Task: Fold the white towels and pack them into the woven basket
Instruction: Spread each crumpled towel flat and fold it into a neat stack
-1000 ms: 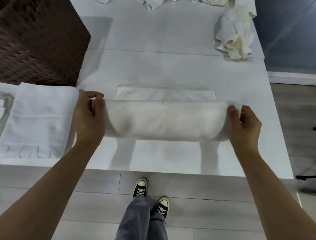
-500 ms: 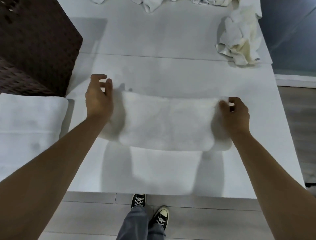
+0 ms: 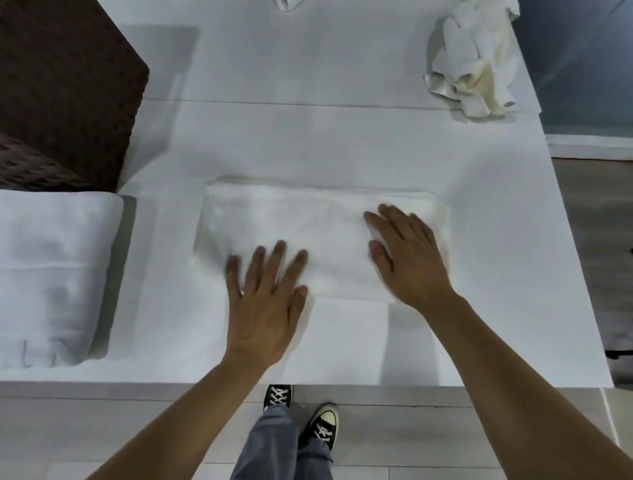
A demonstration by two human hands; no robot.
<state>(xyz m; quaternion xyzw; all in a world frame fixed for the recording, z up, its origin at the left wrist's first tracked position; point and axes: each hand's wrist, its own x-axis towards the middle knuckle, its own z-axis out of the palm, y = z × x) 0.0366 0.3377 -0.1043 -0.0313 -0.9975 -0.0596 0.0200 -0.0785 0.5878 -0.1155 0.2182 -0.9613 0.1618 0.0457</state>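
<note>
Now both hands are down flat on the towel (image 3: 291, 226), which lies folded into a long rectangle in the middle of the table (image 3: 496, 240). Left hand (image 3: 265, 305) has its fingers straight and spread, fingertips pressing the towel's near edge left of centre, with the palm back on the bare table. Right hand (image 3: 409, 253) sits further up, fingers straight and splayed across the towel's right half, gripping nothing. At the table's left edge a folded stack (image 3: 51, 274) of white towels rests just in front of the basket (image 3: 61, 96), dark brown and woven, standing at the far left corner; the stack looks to touch its base, though I can't be sure. Far right, a crumpled heap (image 3: 472, 61) of white and cream cloth waits, well apart from the towel under the hands. Another scrap of white cloth (image 3: 286, 4) peeks in at the top edge. Below the table edge, two dark sneakers (image 3: 301, 411) on a pale floor.
</note>
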